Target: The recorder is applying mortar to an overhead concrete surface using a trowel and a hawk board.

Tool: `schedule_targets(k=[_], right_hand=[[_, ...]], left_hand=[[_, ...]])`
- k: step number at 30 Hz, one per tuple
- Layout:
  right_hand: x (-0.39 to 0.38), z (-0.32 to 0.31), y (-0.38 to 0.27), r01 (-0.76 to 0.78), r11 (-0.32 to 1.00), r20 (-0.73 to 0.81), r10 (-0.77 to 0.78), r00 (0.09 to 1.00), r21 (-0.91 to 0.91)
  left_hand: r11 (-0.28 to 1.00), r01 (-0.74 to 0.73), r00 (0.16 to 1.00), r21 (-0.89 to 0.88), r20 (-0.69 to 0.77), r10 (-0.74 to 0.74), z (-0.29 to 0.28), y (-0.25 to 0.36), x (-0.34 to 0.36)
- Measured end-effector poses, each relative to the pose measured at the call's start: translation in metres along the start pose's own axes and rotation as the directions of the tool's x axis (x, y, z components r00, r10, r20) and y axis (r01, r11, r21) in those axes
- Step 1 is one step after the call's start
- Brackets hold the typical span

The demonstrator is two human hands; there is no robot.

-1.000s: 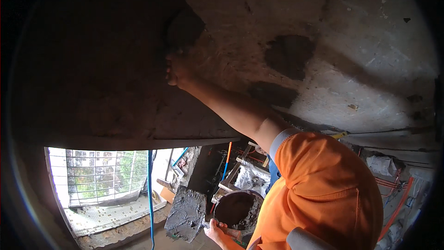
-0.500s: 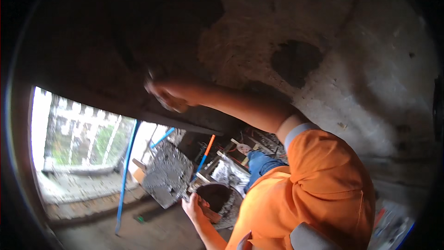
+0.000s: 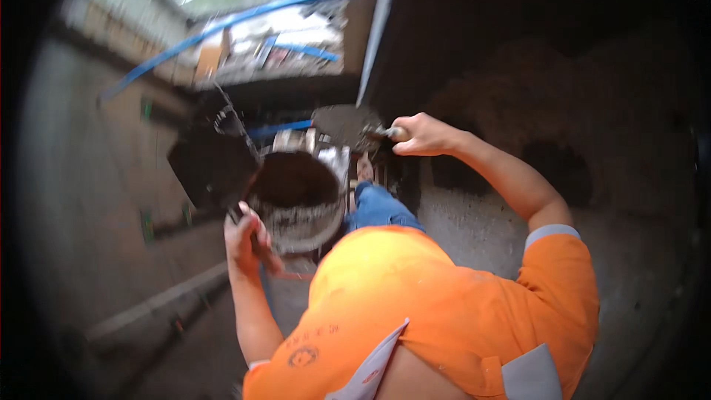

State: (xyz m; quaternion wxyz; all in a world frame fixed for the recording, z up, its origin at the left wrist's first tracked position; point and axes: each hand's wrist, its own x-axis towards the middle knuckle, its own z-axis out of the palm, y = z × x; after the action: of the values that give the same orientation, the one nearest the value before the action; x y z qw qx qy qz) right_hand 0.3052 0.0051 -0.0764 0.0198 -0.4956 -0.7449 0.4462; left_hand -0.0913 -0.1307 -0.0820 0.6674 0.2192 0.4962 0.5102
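My right hand [image 3: 424,135] is closed round the handle of a trowel [image 3: 344,124], whose flat grey blade points left, above the things on the floor. My left hand [image 3: 248,241] grips the wooden handle of a plasterer's hawk [image 3: 211,152]. The hawk stands steeply tilted, its dark flat face turned toward me; motion blurs its upper edge. Between my hands and below them stands a round bucket [image 3: 304,233] with mortar-smeared sides and a dark inside. How much it contains cannot be made out.
A bare wall [image 3: 629,155] with darker damp-looking patches rises on my right. At the far left is a bright window opening, crossed by a blue pole [image 3: 244,18]. My jeans-clad leg [image 3: 381,207] is beside the bucket, near loose boards and scraps.
My view has swung toward the bucket. My right hand has come down from the wall with the trowel. The hawk, earlier face-up with grey mortar on it, is now tipped steeply beside the bucket.
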Motion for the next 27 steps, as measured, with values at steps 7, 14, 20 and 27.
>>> schedule_targets(k=[7, 14, 20, 27], right_hand=[[0.055, 0.037, -0.078, 0.317, 0.668, 0.363, -0.075, 0.929, -0.673], [0.123, 0.092, -0.139, 0.696, 0.097, 0.693, -0.07, 0.718, -0.711], [0.148, 0.16, -0.127, 0.822, 0.044, 0.82, 0.116, 0.56, -0.567], [0.152, 0.183, -0.101, 0.016, 0.814, 0.709, 0.496, 0.502, -0.581]], left_hand=[[0.996, 0.018, 0.786, -0.09, -0.614, -0.07, -0.051, -0.051, -0.052], [0.98, 0.001, 0.668, -0.201, -0.729, -0.15, -0.065, -0.113, -0.101], [0.943, -0.059, 0.639, -0.329, -0.738, -0.217, -0.072, -0.147, -0.107], [0.905, -0.107, 0.646, -0.413, -0.72, -0.252, -0.074, -0.16, -0.1]])
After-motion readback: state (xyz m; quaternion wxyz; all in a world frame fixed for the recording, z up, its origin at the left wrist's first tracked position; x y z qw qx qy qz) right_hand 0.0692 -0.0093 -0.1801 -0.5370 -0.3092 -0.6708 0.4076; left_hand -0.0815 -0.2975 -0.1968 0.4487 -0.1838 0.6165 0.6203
